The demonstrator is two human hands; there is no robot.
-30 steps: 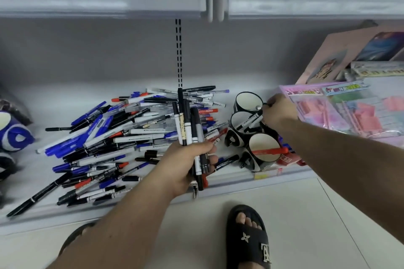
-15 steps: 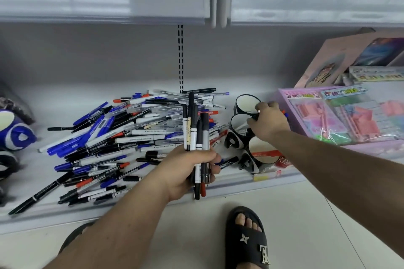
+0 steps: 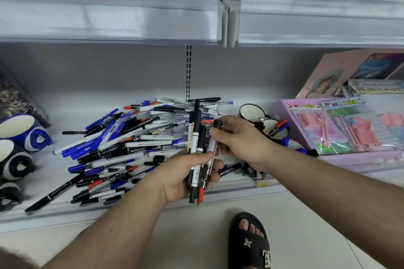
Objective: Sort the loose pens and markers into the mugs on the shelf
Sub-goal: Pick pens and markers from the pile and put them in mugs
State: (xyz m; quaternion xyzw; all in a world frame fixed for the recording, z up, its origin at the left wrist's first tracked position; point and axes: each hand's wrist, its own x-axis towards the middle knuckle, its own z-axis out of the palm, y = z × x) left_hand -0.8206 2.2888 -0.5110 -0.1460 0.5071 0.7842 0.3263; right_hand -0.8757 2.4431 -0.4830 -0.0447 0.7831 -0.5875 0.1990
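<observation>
My left hand round a marker bundle above the shelf front edge, right hand pinching one grey marker.

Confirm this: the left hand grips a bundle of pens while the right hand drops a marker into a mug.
Not quite. The head view shows the right hand pinching a grey marker at the bundle, not over a mug. The left hand does grip the bundle.
</observation>
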